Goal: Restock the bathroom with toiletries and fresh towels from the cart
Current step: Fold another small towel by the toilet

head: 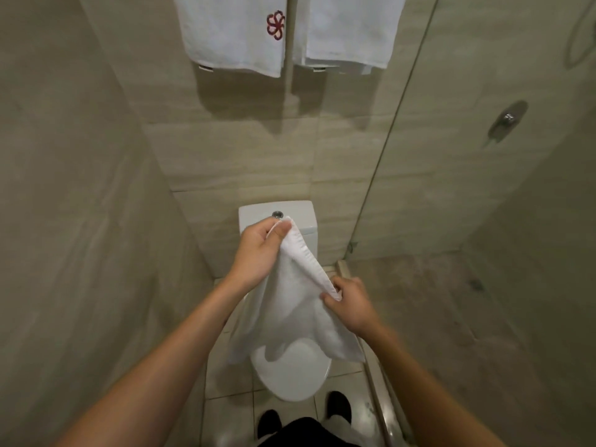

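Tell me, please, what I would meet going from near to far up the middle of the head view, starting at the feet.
Black shoes → toilet lid → cistern with its flush button → two hanging towels. The held towel overlaps the lid and cistern, so it is left out.

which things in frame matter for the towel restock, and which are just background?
In the job: white towel, pinched along its hem by left hand and right hand; logo towel and plain towel hanging above.
Just there: toilet, flush button, glass shower panel, shower valve.
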The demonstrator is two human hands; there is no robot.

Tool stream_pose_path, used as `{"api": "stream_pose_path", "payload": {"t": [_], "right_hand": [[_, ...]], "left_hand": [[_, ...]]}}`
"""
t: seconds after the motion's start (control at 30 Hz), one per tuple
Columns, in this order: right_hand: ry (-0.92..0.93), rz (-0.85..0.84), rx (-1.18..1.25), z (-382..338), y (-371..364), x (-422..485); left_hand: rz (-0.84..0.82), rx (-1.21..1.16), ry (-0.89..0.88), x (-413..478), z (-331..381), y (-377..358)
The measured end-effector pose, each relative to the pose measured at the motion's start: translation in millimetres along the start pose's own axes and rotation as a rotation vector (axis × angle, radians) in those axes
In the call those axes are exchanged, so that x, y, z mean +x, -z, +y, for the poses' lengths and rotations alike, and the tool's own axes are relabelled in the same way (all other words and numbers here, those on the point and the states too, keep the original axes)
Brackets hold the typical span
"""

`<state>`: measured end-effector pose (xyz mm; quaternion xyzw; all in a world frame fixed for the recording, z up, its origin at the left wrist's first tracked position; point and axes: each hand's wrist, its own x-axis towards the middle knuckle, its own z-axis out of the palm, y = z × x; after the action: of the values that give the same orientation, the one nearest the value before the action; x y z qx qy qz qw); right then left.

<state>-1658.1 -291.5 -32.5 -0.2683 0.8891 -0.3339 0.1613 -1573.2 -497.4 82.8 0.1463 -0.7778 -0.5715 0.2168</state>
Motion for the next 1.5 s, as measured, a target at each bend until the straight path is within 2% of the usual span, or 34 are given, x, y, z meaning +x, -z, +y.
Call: {"api": "stream_pose_path", "payload": {"t": [0.13, 0.3, 0.6, 0.8, 0.93, 1.1, 1.3, 1.5], "right_hand": [[-0.044, 0.016, -0.093, 8, 17, 15], [-0.145, -0.033, 0.001, 23, 31, 41], [-0.084, 0.039, 0.126, 27, 59, 65], [0.009, 0.022, 0.499, -11, 86, 62], [0.058, 0.001, 0.602, -40, 97, 69], [0.065, -0.109, 0.726, -58, 97, 75], [0.105, -0.143, 0.624, -66, 99, 76], [0.156, 0.148, 0.361, -65, 95, 80]], "left_hand": [[0.215, -0.025, 0.033, 16, 8, 4], [0.441, -0.011, 0.077, 40, 12, 18], [0.537, -0.032, 0.165, 65, 4, 0], [0.492, -0.044, 0.218, 69, -9, -14], [0.422, -0.046, 0.273, 63, -14, -30], [0.318, -0.097, 0.318, 48, -19, -49], [0.257, -0.231, 0.360, 46, -10, -57], [0.156, -0.271, 0.283, 41, -4, -64]]}}
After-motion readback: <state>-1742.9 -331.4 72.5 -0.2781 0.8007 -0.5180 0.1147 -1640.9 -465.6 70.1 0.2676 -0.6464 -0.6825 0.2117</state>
